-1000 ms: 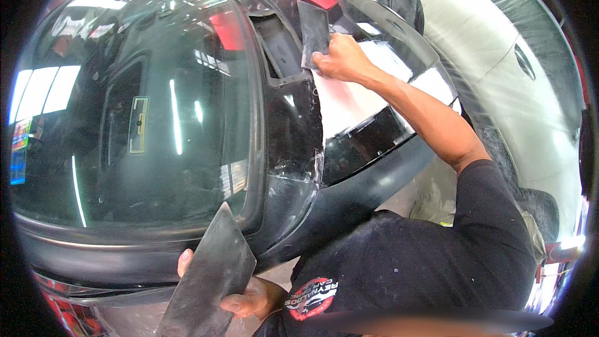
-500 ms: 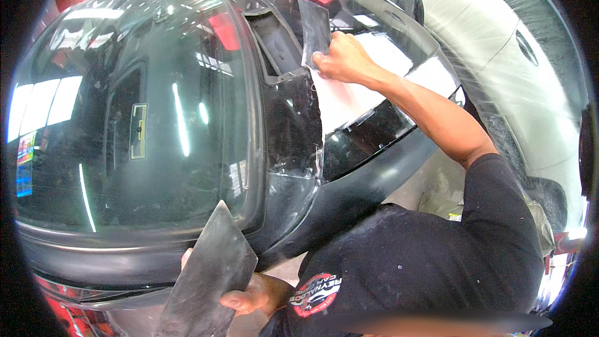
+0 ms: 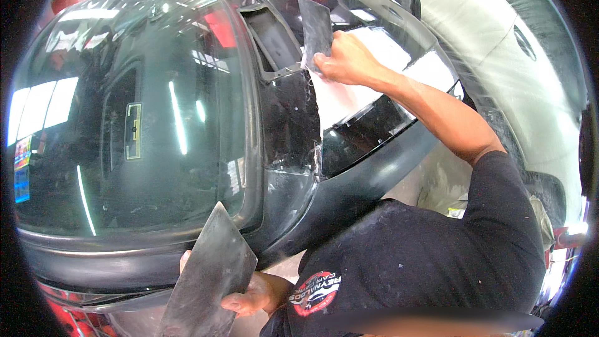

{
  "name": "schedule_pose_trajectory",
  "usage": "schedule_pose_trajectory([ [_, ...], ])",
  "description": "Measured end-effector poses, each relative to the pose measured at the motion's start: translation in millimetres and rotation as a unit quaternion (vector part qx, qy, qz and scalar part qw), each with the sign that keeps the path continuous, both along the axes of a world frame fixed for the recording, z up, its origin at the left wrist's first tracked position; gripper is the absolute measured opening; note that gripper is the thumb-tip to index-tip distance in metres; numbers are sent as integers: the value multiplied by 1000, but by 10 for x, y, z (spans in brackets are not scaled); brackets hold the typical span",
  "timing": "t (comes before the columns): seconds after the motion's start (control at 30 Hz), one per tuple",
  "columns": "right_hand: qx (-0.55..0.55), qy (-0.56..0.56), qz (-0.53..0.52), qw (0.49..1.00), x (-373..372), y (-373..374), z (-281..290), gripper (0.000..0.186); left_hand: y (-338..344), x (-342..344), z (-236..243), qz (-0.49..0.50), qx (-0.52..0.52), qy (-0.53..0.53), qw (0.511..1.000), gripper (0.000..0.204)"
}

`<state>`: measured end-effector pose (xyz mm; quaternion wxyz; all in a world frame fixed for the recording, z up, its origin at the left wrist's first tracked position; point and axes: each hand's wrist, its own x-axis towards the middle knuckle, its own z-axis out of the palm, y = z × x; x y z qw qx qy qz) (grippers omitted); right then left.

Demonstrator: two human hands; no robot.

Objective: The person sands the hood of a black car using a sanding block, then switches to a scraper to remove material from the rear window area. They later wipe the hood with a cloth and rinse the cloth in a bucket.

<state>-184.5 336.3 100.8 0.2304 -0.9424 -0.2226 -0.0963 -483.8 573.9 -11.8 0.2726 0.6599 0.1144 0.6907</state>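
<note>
Head view, looking down on a black car (image 3: 368, 171): the wearer's two hands are well apart, each clamped on a flat dark sheet. At one o'clock, the right hand (image 3: 348, 59) grips a narrow grey spreader (image 3: 317, 28), which stands with its lower end at the edge of a white patch (image 3: 346, 100) on the bodywork; whether it touches is hard to tell. Just left of the spreader, near twelve, is a small window frame (image 3: 274, 40). Towards seven o'clock, the left hand (image 3: 254, 293), thumb on top, holds a larger pointed plate (image 3: 215, 274), tip up. Curved, reflective glass (image 3: 150, 181) fills nine o'clock. A pale car (image 3: 486, 34) sits at two; the wearer's black shirt (image 3: 412, 256), around five.
</note>
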Motion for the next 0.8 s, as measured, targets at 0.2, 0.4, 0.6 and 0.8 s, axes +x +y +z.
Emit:
schedule_pose_trajectory([
  [0.2, 25, 51, 3, 998, -5, -32, -24, 38, 3, 30, 51, -195, -107, -302, 927, 85],
  [0.4, 24, 26, -1, 999, -50, -34, -56, 36, 329, -5, 86, 238, 297, -32, 924, 86],
  [0.6, 51, 92, 3, 994, -203, -39, 28, 34, -26, 26, -33, -124, -124, -280, 944, 81],
  [0.8, 90, 86, 30, 992, -462, -56, -85, 28, 213, -176, -26, 259, 291, 92, 916, 64],
])
